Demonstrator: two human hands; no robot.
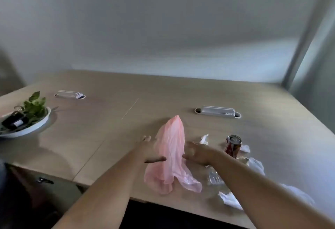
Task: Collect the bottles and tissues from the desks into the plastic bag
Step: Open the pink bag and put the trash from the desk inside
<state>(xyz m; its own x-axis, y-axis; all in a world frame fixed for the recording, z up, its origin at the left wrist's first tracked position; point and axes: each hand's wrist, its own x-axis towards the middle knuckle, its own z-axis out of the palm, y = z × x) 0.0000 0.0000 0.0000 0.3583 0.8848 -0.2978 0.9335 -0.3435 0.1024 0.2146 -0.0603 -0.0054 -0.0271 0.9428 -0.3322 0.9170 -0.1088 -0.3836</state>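
A pink plastic bag lies crumpled and flat on the wooden desk, its length running away from me. My left hand rests with fingers spread on the bag's left edge. My right hand lies open against its right edge. To the right stands a red drink can. White crumpled tissues lie around it: one tissue behind my right hand, one tissue beside the can, one tissue near the front edge. A crushed clear plastic bottle lies partly under my right forearm.
A white dish with a green plant and a dark object sits at the far left. Two grey cable-port covers are set in the desk, one cable-port cover at the back left and one cable-port cover behind the bag. A grey wall stands behind.
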